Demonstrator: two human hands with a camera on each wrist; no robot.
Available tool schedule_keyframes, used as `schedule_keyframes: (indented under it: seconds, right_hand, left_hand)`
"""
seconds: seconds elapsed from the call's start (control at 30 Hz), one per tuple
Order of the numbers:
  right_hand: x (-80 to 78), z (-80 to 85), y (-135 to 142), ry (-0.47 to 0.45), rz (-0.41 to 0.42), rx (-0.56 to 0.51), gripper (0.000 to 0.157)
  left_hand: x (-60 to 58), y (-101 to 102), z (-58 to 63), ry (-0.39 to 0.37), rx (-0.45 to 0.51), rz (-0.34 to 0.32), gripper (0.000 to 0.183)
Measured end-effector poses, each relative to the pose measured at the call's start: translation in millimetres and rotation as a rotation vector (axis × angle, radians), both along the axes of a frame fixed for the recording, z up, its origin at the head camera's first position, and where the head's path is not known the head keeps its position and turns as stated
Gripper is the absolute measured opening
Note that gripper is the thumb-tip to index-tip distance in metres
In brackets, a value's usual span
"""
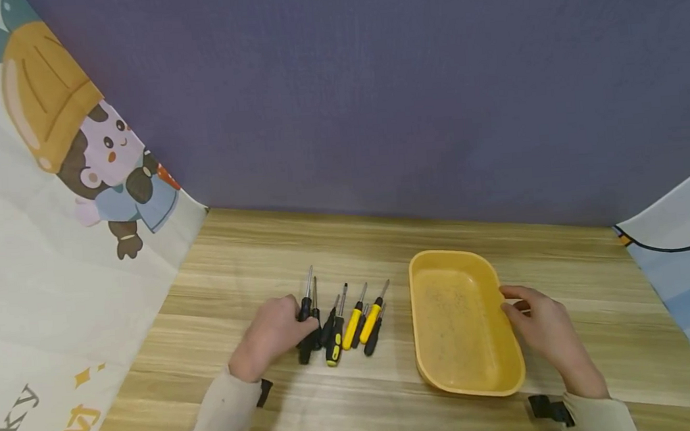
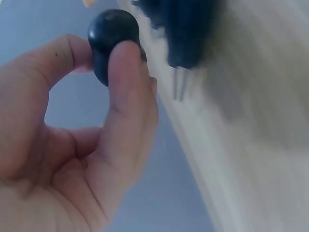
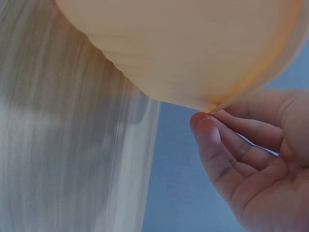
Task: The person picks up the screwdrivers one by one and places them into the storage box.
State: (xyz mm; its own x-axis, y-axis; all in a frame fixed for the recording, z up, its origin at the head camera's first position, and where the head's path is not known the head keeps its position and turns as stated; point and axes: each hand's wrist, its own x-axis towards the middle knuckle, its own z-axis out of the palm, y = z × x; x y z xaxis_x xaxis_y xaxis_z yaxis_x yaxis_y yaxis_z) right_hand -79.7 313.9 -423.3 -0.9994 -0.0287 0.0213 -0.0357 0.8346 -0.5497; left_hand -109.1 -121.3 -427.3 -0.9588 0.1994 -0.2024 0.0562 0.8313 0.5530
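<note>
My left hand pinches the black handle of a screwdriver between thumb and fingers, at the left end of a row of screwdrivers. In the left wrist view the rounded end of that handle shows between the fingertips. Beside it lie more black screwdrivers, a black-and-yellow screwdriver and two with yellow handles, one of them a yellow screwdriver. My right hand pinches the right rim of a yellow plastic basin, thumb and fingers meeting at its edge in the right wrist view.
The wood-grain table meets a dark blue-grey upright panel along its back edge. A white cloth with a cartoon print hangs at the left. Another printed cloth is at the right.
</note>
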Motion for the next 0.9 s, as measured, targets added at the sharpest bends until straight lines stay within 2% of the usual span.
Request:
schedule_keyframes:
  seconds: [0.17,0.37,0.6,0.9]
  right_hand:
    - [0.4,0.5,-0.5,0.001,0.006,0.003,0.035]
    - [0.5,0.7,-1.1,0.037,0.014,0.026,0.035]
    - [-0.3,-1.1,0.4,0.07,0.02,0.025,0.033]
    - [-0.5,-2.4,0.5,0.083,0.018,0.029,0.033]
  left_hand:
    - [-7.0,19.6,12.1,0.042,0.011,-0.075,0.034]
    - [-16.7,53.1,29.4,0.08,0.038,-0.161,0.041]
    - [-28.7,99.3,45.7,0.052,0.072,-0.256,0.04]
    - [-37.5,166.1,52.7,0.005,0.118,-0.423,0.042]
